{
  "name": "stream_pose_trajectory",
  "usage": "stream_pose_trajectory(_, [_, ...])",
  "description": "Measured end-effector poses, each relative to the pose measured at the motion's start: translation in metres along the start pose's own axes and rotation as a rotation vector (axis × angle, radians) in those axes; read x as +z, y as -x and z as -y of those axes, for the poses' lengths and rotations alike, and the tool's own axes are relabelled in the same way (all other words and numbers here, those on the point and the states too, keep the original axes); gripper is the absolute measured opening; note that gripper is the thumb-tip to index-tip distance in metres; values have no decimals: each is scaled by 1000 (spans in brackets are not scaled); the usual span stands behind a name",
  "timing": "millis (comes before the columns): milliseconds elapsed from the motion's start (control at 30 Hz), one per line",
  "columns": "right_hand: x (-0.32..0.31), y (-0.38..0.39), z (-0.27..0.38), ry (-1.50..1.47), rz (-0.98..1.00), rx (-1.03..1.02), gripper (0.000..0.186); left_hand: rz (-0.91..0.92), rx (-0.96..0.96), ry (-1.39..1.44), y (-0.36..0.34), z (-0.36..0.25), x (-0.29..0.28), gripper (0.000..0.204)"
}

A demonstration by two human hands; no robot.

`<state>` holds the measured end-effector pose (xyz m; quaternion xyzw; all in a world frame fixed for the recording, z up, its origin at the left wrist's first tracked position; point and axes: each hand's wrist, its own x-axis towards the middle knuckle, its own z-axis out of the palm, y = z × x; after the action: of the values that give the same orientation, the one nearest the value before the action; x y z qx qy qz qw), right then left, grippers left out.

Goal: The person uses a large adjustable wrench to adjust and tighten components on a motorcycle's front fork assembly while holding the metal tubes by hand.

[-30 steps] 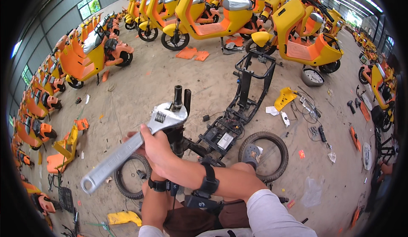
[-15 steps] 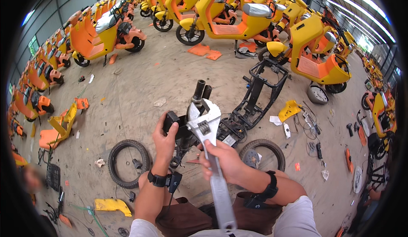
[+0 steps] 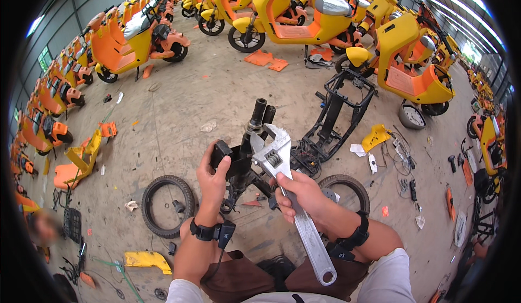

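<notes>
My right hand (image 3: 300, 199) is closed round the shaft of a large silver adjustable wrench (image 3: 309, 237). The wrench's jaws point up and away from me, beside the black upright tube (image 3: 258, 113) of a scooter frame; whether they touch it I cannot tell. My left hand (image 3: 211, 178) grips a black blocky part (image 3: 222, 151) at the left of that tube, thumb on its near side. Dark metal brackets of the frame (image 3: 239, 181) show between my hands, partly hidden by the wrench. A black strap sits on each wrist.
Loose tyres lie left (image 3: 167, 206) and right (image 3: 361, 191) of my knees. Ahead to the right is a bare black frame (image 3: 331, 118). Yellow and orange scooters (image 3: 304, 29) stand in rows beyond. Yellow panels (image 3: 147, 260), cables (image 3: 401, 156) and scraps litter the floor.
The wrench's handle end has swung to the right, and its head has shifted slightly right with my right hand. My left hand keeps its hold on the black part.
</notes>
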<state>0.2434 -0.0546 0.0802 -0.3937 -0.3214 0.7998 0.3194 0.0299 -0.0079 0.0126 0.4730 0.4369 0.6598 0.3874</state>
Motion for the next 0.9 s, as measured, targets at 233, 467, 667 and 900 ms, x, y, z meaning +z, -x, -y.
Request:
stream_pose_trajectory(233, [-2,-8,9,-2,-18,-8,30,-11,7,-17,0,2,2,50])
stream_pose_trajectory(467, [-2,-14,18,4,5,21,30,-32,-6,-40,0,0,5,50])
stream_pose_trajectory(667, [9,-14,20,-46,-3,53,28,-57,21,-65,2,1,9,49])
stream_pose_trajectory(900, [51,-24,7,-177,-35,-7,27,-11,14,-90,3,0,8,52])
